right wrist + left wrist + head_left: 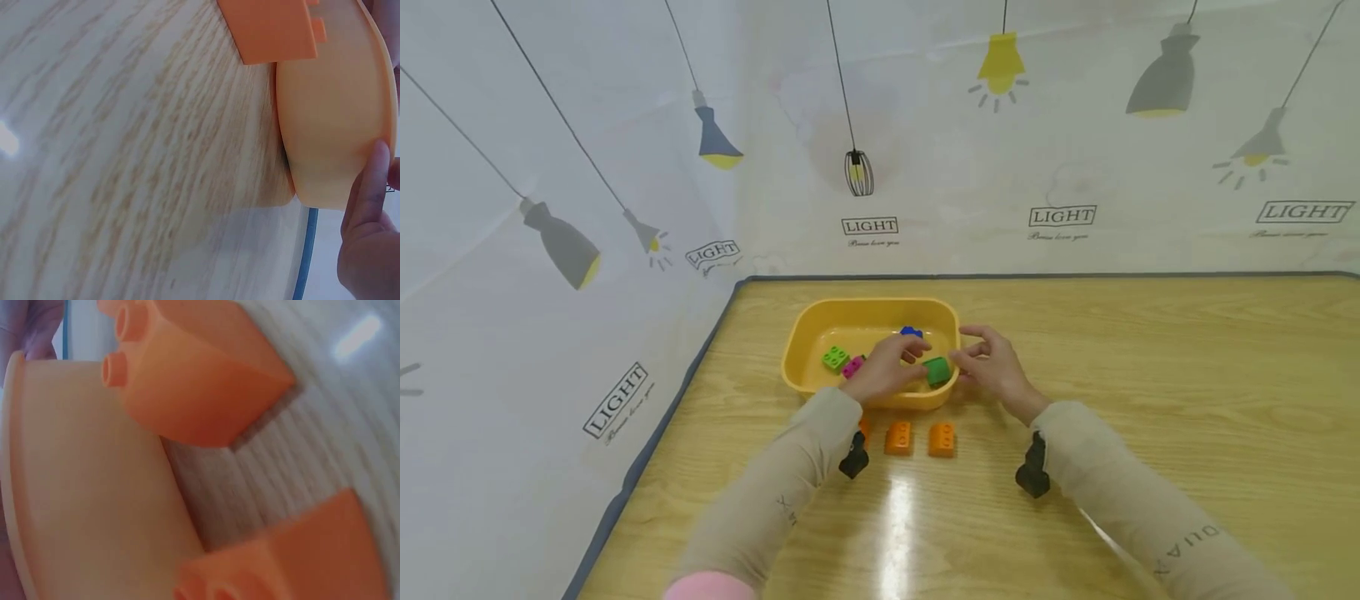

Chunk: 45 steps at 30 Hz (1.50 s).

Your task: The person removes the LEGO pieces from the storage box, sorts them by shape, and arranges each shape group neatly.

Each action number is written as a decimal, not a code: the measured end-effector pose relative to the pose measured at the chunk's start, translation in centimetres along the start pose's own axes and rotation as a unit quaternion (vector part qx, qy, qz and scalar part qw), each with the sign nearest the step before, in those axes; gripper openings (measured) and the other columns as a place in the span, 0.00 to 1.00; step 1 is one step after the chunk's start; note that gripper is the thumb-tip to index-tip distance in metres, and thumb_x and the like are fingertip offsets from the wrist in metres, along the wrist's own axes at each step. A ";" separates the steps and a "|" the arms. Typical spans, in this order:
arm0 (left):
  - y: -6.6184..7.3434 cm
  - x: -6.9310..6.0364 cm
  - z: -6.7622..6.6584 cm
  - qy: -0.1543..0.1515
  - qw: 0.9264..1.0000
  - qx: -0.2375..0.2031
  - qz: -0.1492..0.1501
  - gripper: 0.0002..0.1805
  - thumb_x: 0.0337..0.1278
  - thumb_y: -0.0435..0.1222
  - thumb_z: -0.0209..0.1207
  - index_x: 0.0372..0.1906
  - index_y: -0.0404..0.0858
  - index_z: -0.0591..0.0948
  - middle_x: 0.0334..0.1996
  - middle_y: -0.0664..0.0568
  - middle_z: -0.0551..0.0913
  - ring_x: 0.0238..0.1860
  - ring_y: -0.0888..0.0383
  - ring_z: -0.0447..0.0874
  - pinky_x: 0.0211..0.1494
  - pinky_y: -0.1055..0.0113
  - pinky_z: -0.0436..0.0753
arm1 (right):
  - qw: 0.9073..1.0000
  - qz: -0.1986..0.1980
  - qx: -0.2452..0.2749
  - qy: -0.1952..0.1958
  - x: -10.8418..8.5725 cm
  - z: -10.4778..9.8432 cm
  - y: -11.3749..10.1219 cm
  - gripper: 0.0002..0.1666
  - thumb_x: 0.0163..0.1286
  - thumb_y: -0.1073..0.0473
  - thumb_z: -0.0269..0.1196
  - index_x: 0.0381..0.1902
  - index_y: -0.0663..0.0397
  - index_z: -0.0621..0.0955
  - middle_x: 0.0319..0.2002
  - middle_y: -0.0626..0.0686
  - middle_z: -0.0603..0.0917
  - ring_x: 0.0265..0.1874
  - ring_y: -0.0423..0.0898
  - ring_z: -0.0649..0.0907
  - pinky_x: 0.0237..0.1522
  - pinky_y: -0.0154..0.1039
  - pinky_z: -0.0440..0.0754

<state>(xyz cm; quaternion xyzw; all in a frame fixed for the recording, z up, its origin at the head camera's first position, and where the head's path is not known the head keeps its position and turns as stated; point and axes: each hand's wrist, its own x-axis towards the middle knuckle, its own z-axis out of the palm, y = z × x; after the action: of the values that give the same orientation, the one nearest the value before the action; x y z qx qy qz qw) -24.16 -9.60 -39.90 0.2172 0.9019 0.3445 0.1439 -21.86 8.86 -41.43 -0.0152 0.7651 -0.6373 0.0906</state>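
A yellow-orange plastic tub [868, 312] stands on the table with loose toy building bricks in it. My left hand [887, 367] reaches over its front rim, fingers loosely bent and a gap between thumb and forefinger. Beside its thumb lies a green brick [937, 372]; whether they touch is unclear. A blue brick [912, 332] lies beyond that hand, and a pink brick [852, 367] and a lime-green brick [835, 359] lie to its left. At the tub's right end, my right hand [996, 367] touches the outside near the rim, with a fairly straight finger [373, 181] against the wall.
In front of the tub, orange bricks [942, 439] with sloped sides stand on the wooden table [1150, 375]; one is partly hidden by the left wrist. A white sheet printed with lamps [970, 167] rises behind and to the left of the table's dark edge.
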 end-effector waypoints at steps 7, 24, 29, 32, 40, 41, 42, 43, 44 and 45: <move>0.0 1.7 0.2 -0.014 1.000 0.024 0.000 0.18 0.53 0.31 0.57 0.51 0.36 0.74 0.48 0.46 0.76 0.48 0.53 0.73 0.51 0.64 0.72 | 1.000 -0.002 -0.001 0.004 0.0 0.0 0.0 0.28 0.63 0.63 0.57 0.60 0.63 0.63 0.35 0.61 0.76 0.25 0.42 0.79 0.36 0.44 0.80; -0.1 2.3 0.8 -0.008 1.000 0.015 0.002 0.13 0.51 0.32 0.59 0.44 0.34 0.78 0.32 0.47 0.79 0.35 0.56 0.76 0.37 0.69 0.75 | 1.000 0.002 -0.009 -0.003 0.1 0.0 -0.1 0.29 0.63 0.62 0.56 0.61 0.62 0.63 0.35 0.60 0.76 0.26 0.42 0.79 0.37 0.44 0.79; 0.0 2.4 0.7 -0.027 0.999 0.030 -0.001 0.18 0.50 0.34 0.61 0.49 0.36 0.76 0.39 0.47 0.78 0.40 0.54 0.76 0.42 0.67 0.75 | 1.000 0.000 -0.002 -0.005 0.1 0.0 0.0 0.29 0.63 0.62 0.57 0.61 0.62 0.63 0.35 0.60 0.76 0.26 0.42 0.79 0.37 0.44 0.79; 0.0 2.5 0.7 -0.040 0.998 0.051 0.006 0.22 0.47 0.35 0.63 0.51 0.38 0.76 0.46 0.48 0.75 0.46 0.54 0.73 0.46 0.66 0.74 | 1.000 -0.005 0.001 -0.006 0.1 0.0 0.0 0.29 0.63 0.63 0.57 0.61 0.63 0.62 0.35 0.61 0.76 0.26 0.42 0.80 0.37 0.44 0.80; 0.3 2.8 0.7 -0.062 0.996 0.062 0.022 0.23 0.41 0.30 0.66 0.49 0.37 0.77 0.45 0.47 0.77 0.46 0.53 0.72 0.46 0.66 0.74 | 1.000 -0.003 0.002 -0.002 0.0 0.0 0.0 0.29 0.63 0.64 0.57 0.60 0.63 0.63 0.34 0.61 0.76 0.25 0.42 0.79 0.36 0.44 0.80; 0.3 2.8 0.8 -0.066 0.996 0.057 0.022 0.23 0.41 0.29 0.65 0.49 0.36 0.77 0.45 0.46 0.77 0.45 0.53 0.73 0.46 0.66 0.74 | 1.000 -0.003 0.001 -0.002 0.0 0.0 0.0 0.29 0.63 0.64 0.57 0.60 0.63 0.63 0.35 0.61 0.76 0.25 0.41 0.79 0.36 0.43 0.80; 0.3 2.8 0.8 -0.068 0.996 0.052 0.021 0.23 0.41 0.28 0.65 0.49 0.35 0.77 0.44 0.46 0.78 0.45 0.53 0.74 0.46 0.66 0.74 | 1.000 -0.003 0.001 -0.002 0.0 0.0 0.0 0.29 0.63 0.63 0.57 0.60 0.63 0.63 0.35 0.61 0.76 0.25 0.41 0.79 0.36 0.43 0.80; 0.3 2.8 0.8 -0.070 0.996 0.048 0.019 0.23 0.40 0.27 0.65 0.48 0.35 0.77 0.44 0.45 0.78 0.44 0.52 0.74 0.46 0.67 0.75 | 1.000 -0.002 0.000 -0.001 0.0 0.0 0.0 0.29 0.63 0.63 0.57 0.60 0.62 0.63 0.35 0.61 0.77 0.25 0.41 0.79 0.36 0.43 0.80; 0.4 2.8 0.8 -0.071 0.996 0.047 0.017 0.23 0.40 0.27 0.65 0.48 0.35 0.77 0.44 0.45 0.78 0.44 0.52 0.75 0.46 0.67 0.75 | 1.000 0.000 0.001 0.000 0.0 0.0 -0.1 0.28 0.63 0.63 0.57 0.60 0.62 0.63 0.35 0.60 0.77 0.25 0.41 0.79 0.36 0.43 0.80; 0.3 2.8 0.8 -0.069 0.996 0.048 0.018 0.23 0.40 0.27 0.65 0.48 0.34 0.77 0.44 0.45 0.78 0.44 0.52 0.75 0.46 0.67 0.75 | 1.000 0.000 0.001 -0.001 0.0 0.0 -0.1 0.29 0.63 0.63 0.57 0.60 0.62 0.63 0.35 0.60 0.77 0.25 0.41 0.79 0.36 0.43 0.80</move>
<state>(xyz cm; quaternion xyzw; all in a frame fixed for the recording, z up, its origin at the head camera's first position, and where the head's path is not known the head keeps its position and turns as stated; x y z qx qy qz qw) -26.11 -7.59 -40.53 0.2634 0.9011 0.2877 0.1895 -21.89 8.79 -41.35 -0.0155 0.7645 -0.6379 0.0912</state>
